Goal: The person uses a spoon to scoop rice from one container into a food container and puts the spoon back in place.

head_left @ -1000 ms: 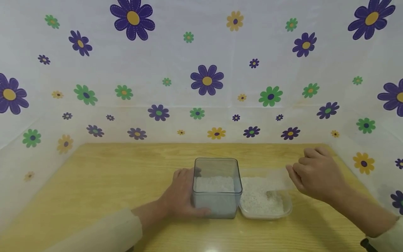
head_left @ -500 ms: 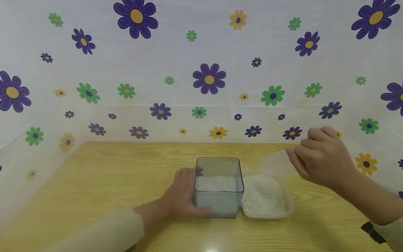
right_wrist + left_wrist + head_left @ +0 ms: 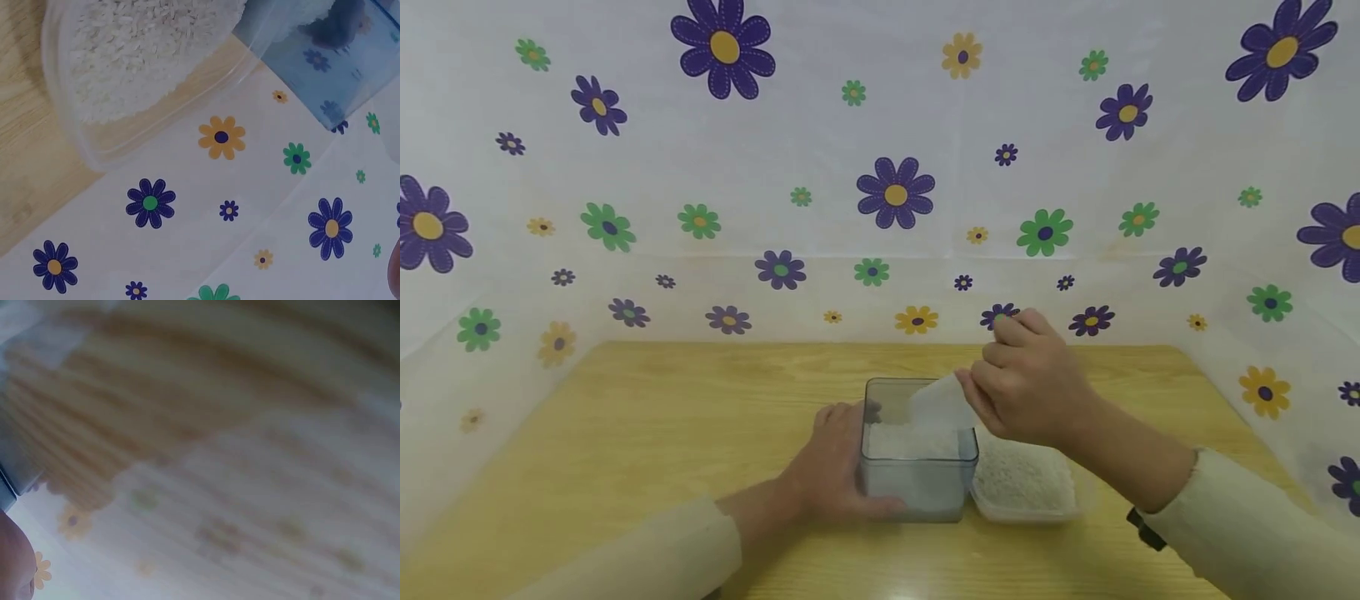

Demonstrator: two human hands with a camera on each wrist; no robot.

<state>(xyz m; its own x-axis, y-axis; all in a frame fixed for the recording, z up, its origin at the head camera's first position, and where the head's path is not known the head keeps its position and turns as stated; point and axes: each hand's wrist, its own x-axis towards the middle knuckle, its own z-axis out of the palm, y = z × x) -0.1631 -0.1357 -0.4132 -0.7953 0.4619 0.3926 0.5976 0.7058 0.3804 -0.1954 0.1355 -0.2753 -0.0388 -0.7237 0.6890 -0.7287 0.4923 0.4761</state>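
Note:
My left hand (image 3: 820, 471) holds the side of a clear blue-grey square box (image 3: 913, 496), thumb across its front. White rice (image 3: 910, 442) lies inside the box. Over the box's right rim, my right hand (image 3: 1030, 383) grips a frosted, translucent scoop (image 3: 942, 406), which slants down into the opening. Right beside the box stands a shallow clear plastic tub (image 3: 1026, 515) with more rice; the right wrist view shows the loose white grains (image 3: 137, 56) close up. Only a bit of the left hand (image 3: 15, 559) shows at the edge of the left wrist view.
Both containers stand on a wood-grain table (image 3: 700, 400). A white cloth with printed flowers (image 3: 895, 194) rises behind the table and along both sides. A dark strap (image 3: 1147, 530) shows at my right sleeve.
My right hand lifted the scoop up out of the shallow tub, then moved left with it to over the box. The left hand stays on the box.

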